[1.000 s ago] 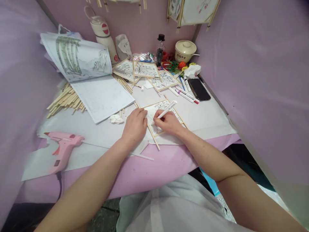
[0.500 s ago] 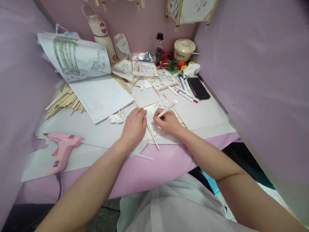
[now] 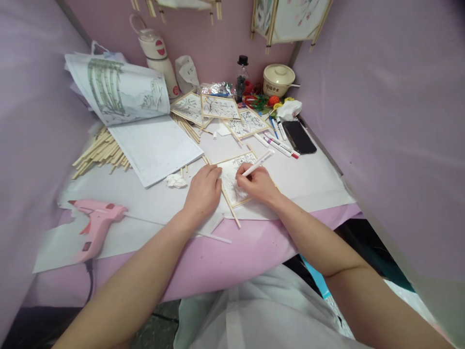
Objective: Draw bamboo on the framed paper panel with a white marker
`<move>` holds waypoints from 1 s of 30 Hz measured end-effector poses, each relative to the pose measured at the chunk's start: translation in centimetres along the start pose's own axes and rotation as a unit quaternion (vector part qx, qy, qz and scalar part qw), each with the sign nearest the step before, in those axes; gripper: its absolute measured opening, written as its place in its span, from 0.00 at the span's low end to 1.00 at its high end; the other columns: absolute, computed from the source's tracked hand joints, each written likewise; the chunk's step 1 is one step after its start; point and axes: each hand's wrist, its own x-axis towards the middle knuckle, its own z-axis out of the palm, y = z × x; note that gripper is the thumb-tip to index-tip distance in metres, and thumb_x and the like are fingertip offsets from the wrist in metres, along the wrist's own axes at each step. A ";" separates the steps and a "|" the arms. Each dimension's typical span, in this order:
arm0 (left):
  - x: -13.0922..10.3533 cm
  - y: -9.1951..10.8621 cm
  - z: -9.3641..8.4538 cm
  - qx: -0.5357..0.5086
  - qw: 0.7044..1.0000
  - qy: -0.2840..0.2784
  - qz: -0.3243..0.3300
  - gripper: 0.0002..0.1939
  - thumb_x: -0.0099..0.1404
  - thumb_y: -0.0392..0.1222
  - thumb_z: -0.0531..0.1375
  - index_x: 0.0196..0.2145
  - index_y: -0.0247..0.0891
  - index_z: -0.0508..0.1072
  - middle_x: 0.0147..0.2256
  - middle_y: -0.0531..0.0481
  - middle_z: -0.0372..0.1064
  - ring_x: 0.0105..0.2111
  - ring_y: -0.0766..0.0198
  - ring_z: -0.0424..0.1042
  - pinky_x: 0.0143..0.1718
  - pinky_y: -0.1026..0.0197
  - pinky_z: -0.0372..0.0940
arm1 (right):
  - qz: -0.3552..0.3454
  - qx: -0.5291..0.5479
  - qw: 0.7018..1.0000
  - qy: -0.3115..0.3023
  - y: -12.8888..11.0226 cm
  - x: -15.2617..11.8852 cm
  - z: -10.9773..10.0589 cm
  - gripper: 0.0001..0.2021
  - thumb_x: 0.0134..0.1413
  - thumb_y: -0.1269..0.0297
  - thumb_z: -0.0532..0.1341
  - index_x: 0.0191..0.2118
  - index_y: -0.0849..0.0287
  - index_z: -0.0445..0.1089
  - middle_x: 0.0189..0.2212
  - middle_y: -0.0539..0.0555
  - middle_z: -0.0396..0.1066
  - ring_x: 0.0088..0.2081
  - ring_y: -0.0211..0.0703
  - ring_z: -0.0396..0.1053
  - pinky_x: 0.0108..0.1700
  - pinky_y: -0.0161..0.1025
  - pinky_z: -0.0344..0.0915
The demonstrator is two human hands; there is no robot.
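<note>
Pen [image 3: 262,161]: grasped in the right hand's [image 3: 258,184] fingers; long axis slants from the panel upward to the right.
Panel [image 3: 228,182]: on the counter [image 3: 308,179], below the pen, partly under the right hand.
Left hand [image 3: 203,191]: fingers released, laid at the panel's left edge.
Hand nearer pen: right.
Tip contact: cannot tell.

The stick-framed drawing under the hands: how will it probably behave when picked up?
The stick-framed drawing is probably light: a thin-looking sheet edged with slim sticks. Those likely keep its edges stiff, but the sheet between them may flex or tear.
</note>
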 end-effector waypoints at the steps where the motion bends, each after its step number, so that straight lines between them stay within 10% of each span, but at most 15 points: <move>1: 0.0 0.0 0.0 -0.001 1.000 0.002 0.001 0.18 0.68 0.34 0.48 0.52 0.32 0.69 0.55 0.38 0.66 0.57 0.52 0.63 0.60 0.46 0.59 | -0.001 0.001 1.000 0.011 -0.1 0.2 -0.3 0.05 0.48 0.67 0.56 0.25 0.58 0.66 0.20 0.46 0.64 0.25 0.36 0.61 0.30 0.34 0.56; 12: 0.1 0.0 -0.1 -0.025 0.999 0.024 -0.037 0.19 0.67 0.31 0.48 0.52 0.33 0.69 0.49 0.41 0.72 0.52 0.52 0.69 0.55 0.48 0.64 | 0.019 0.084 0.996 0.011 -0.9 3.9 -1.4 0.07 0.53 0.61 0.58 0.35 0.57 0.68 0.24 0.47 0.69 0.26 0.37 0.63 0.30 0.35 0.60; 20: 0.0 -0.4 0.2 -0.055 0.997 0.034 -0.040 0.20 0.67 0.31 0.48 0.54 0.37 0.68 0.49 0.43 0.72 0.52 0.54 0.69 0.54 0.49 0.64 | 0.056 0.051 0.997 -0.020 0.4 2.5 0.3 0.06 0.50 0.63 0.57 0.25 0.56 0.65 0.18 0.46 0.62 0.24 0.38 0.61 0.28 0.36 0.58; 30: -0.5 0.2 -0.4 -0.070 0.997 0.012 -0.032 0.25 0.63 0.38 0.58 0.58 0.39 0.62 0.55 0.43 0.66 0.57 0.52 0.63 0.57 0.47 0.60 | 0.031 0.022 0.999 -0.011 0.9 2.4 0.4 0.06 0.52 0.64 0.57 0.36 0.55 0.69 0.29 0.49 0.70 0.30 0.40 0.65 0.33 0.37 0.62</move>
